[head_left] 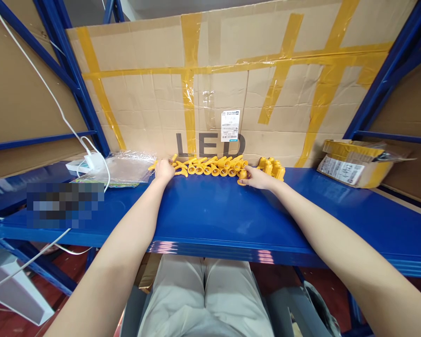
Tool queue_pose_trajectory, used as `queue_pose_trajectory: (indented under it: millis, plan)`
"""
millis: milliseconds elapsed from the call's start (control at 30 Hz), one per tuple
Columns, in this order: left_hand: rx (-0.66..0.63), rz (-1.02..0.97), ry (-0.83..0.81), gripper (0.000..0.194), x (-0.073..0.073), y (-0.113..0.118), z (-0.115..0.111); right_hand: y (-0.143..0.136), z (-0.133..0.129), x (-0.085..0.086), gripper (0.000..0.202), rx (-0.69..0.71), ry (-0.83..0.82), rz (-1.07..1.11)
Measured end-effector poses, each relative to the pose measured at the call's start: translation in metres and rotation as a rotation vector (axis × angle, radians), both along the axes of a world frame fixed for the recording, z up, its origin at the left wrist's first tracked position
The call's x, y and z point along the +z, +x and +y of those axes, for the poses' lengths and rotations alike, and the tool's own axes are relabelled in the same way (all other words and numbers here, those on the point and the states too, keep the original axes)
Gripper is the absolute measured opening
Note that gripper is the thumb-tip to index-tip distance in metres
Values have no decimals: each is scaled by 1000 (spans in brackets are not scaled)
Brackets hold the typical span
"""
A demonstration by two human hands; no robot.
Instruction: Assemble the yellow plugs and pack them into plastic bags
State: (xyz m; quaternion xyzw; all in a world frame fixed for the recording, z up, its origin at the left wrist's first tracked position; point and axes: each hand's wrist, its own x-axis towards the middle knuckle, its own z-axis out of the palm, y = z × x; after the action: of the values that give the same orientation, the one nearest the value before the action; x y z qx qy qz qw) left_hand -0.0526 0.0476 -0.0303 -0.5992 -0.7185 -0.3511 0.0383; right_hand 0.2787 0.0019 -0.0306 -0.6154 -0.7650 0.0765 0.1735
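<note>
Along the back of the blue shelf runs a row of small yellow plastic pieces (215, 170), several with round cup-like open ends facing me. My left hand (164, 171) is at the row's left end, its fingers curled round a thin yellow plastic piece (152, 166); the fingertips are partly hidden. Just beside it lies a curved yellow piece (181, 172). My right hand (261, 179) pinches a yellow plastic piece with a round flared base (243, 177) in front of the row's right end. Behind that hand stand several upright yellow pieces (272, 167).
A large taped cardboard sheet (147, 107) marked LED backs the blue shelf (224, 215). At left lie clear plastic bags (126, 168), a white charger with a cable (95, 161) and a blurred dark object (66, 201). At right sits a small taped carton (354, 164). Blue posts flank both sides.
</note>
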Motion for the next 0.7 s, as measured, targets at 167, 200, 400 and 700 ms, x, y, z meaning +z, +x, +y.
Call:
queue_pose_trajectory:
  millis: [167,200,400,700]
  plan:
    - [-8,35,84,35,6,3,-3,2,1,-1,23,13,2,6]
    - [-18,55,92,35,8,5,-5,2,2,-2,24,12,-3,10]
    - [-188,161,102,29,16,24,-18,4,5,-4,29,13,4,-18]
    - [-519,224,26,25,10,53,-31,4,5,-4,26,17,19,-20]
